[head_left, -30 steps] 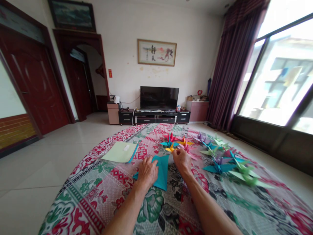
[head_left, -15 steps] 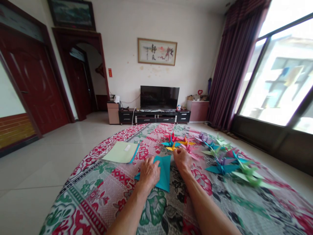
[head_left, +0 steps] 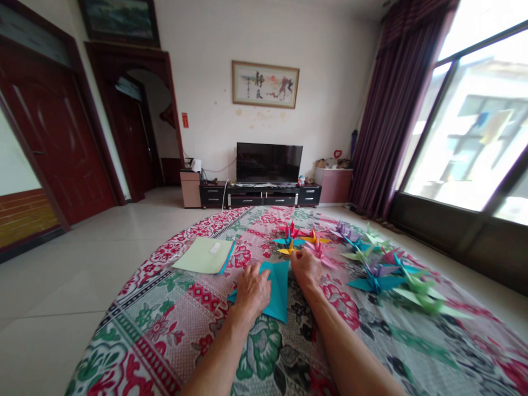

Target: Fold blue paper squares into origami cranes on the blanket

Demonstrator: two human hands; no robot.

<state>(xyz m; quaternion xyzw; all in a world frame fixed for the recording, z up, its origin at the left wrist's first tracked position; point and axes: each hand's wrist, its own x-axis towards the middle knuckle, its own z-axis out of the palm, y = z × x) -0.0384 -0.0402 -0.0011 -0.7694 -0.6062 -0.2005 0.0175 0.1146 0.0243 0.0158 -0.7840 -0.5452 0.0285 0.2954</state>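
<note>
My left hand lies on a sheet of blue paper on the table, its fingers spread and bent slightly over it. The sheet shows crease lines, and a blue corner pokes out left of the hand. My right hand is closed in a pinch at the edge of a small yellow paper crane; the fingertips partly cover it. Right behind that crane sit a blue crane, a red crane and an orange crane. A pink crane is just beyond my right hand.
A stack of coloured paper, pale green on top, lies to the left. More folded cranes, including a blue one and a green one, crowd the right side. The patterned tablecloth covers the round table. Beyond stands a television.
My right hand has shifted slightly left, and the yellow crane at its fingertips moved left with it. The left hand and blue paper stay almost in place.
</note>
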